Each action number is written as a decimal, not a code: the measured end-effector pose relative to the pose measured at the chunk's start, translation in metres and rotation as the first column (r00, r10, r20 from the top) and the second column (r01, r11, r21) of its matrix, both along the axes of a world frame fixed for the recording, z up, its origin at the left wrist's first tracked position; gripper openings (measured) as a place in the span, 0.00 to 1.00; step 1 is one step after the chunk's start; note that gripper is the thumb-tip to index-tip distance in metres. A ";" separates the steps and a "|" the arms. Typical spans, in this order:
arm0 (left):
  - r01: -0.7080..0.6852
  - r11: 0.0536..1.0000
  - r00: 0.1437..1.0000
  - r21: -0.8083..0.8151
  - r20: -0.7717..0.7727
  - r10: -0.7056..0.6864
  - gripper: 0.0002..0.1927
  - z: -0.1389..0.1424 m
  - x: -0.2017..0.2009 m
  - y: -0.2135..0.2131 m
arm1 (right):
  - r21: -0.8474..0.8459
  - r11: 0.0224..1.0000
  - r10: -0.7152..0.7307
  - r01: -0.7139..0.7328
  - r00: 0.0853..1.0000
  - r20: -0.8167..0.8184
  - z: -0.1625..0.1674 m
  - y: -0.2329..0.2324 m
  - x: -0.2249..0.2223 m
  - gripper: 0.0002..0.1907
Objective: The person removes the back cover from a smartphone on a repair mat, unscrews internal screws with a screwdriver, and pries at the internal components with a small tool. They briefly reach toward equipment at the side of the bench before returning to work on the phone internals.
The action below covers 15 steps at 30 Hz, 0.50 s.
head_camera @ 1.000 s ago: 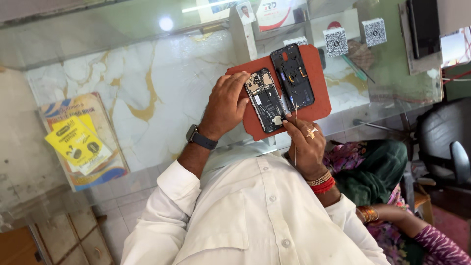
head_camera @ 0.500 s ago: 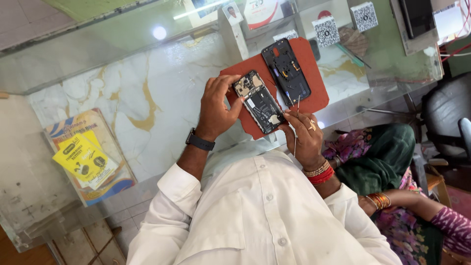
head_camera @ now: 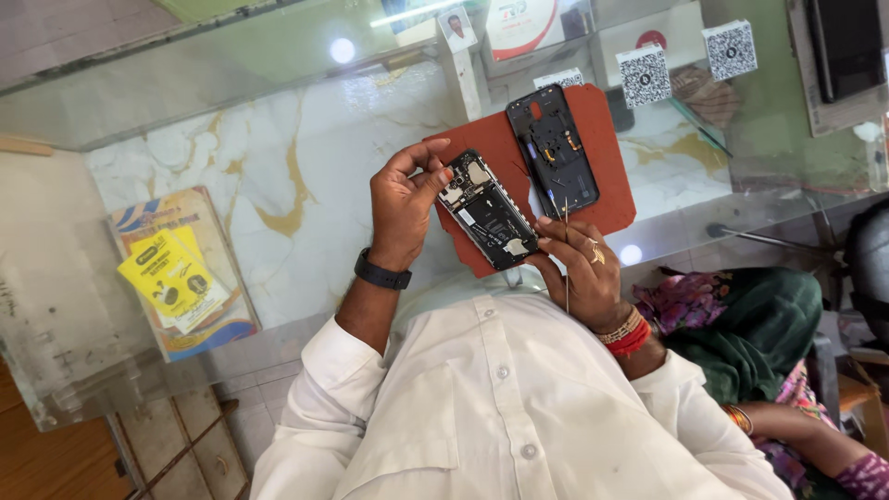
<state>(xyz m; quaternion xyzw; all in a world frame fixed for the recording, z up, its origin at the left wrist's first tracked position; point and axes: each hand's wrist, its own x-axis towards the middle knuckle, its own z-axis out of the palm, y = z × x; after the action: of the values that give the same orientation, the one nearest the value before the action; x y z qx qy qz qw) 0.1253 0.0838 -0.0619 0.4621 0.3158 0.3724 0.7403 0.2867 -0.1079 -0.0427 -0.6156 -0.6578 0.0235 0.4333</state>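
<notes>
Black opened phone (head_camera: 488,209), both hands (head_camera: 405,202) gripping.

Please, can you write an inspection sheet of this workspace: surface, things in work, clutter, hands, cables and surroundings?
Surface: glass counter over marble-patterned shelf; red mat on it.
Job's things: opened phone held above the mat; black back cover lying on the mat; thin tool.
Clutter: yellow leaflets on a booklet, small code stands.
Grippers: left hand grips the phone's upper end; right hand supports its lower end and holds the tool.
Cables: nothing seen.
Surroundings: another person's arm at lower right.
</notes>
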 end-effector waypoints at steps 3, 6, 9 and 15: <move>-0.012 0.997 0.996 -0.078 0.093 0.019 0.19 0.004 0.000 0.000 | 0.073 0.994 0.089 -0.087 0.996 -0.021 0.004 0.003 0.003 0.17; 0.015 0.991 0.977 -0.131 0.211 0.013 0.18 0.009 0.001 0.002 | 0.136 0.977 0.166 -0.163 0.986 -0.009 0.008 0.005 0.006 0.16; 0.046 0.993 0.958 -0.108 0.285 -0.014 0.19 0.011 0.002 0.006 | 0.180 0.960 0.213 -0.214 0.977 0.025 0.008 0.009 0.010 0.16; 0.112 0.989 0.922 -0.099 0.381 -0.066 0.19 0.006 0.004 0.009 | 0.174 0.957 0.224 -0.234 0.972 0.077 0.007 0.008 0.010 0.16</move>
<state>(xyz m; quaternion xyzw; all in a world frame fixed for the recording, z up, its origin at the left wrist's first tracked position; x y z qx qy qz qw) 0.1292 0.0931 -0.0560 0.3512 0.1679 0.4007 0.8294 0.2969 -0.0994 -0.0353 -0.4936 -0.7360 -0.0041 0.4633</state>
